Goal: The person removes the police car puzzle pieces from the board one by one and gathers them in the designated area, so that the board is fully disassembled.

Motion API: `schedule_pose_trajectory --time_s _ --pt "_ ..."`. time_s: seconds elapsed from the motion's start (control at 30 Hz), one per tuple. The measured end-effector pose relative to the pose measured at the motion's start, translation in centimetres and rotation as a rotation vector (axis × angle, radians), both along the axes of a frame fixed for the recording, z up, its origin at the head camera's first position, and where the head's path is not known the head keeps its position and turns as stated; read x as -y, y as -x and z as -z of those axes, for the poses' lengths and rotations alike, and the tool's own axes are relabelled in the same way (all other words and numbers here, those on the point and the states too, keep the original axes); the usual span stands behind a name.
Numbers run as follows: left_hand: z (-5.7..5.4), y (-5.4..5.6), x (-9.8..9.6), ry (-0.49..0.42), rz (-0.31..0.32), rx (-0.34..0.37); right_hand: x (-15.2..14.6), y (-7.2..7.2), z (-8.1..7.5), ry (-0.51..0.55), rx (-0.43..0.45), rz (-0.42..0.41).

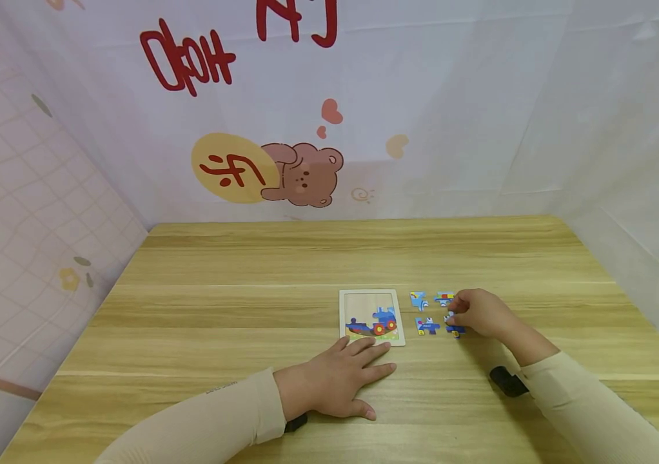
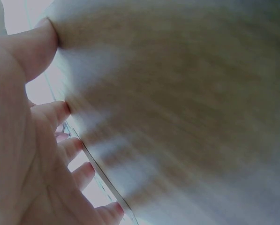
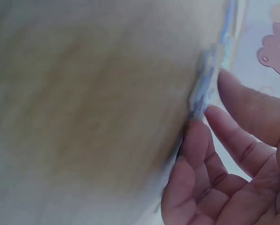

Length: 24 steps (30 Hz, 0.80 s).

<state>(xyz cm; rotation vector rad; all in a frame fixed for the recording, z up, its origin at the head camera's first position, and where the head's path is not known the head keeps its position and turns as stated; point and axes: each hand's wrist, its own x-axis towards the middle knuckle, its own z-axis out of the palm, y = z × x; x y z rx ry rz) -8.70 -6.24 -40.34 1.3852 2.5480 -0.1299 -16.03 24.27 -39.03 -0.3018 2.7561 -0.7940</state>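
A square jigsaw tray (image 1: 342, 309) with a pale rim lies mid-table, its lower part filled with pieces picturing a blue train with red wheels. Fingers spread, my left hand (image 1: 344, 377) rests at the tray's near edge, fingertips at the rim in the left wrist view. My right hand (image 1: 483, 312) is over the loose pieces to the right of the tray. Between its thumb and fingertips it pinches a jigsaw piece (image 3: 206, 79), seen nearly edge-on in the right wrist view. The fingers partly cover the pieces under them in the head view.
Left of the right hand lie loose jigsaw pieces, one with a rainbow corner (image 1: 418, 300) and one below it (image 1: 427, 327). Another piece (image 1: 443, 297) lies by the right fingers. The wooden table (image 1: 219, 290) meets a printed cloth backdrop (image 1: 451, 161) behind and at the sides.
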Motion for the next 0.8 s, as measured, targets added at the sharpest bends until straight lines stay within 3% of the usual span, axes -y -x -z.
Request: schedule_pose_trajectory --time_s 0.4,0.8 --pt "-0.2 0.1 -0.1 0.013 -0.008 0.015 4.1 0.3 -1.5 0.121 -0.028 0.024" --pt "0.0 0.1 0.0 0.012 0.006 -0.006 7.9 1.0 -0.3 0.187 -0.047 -0.060"
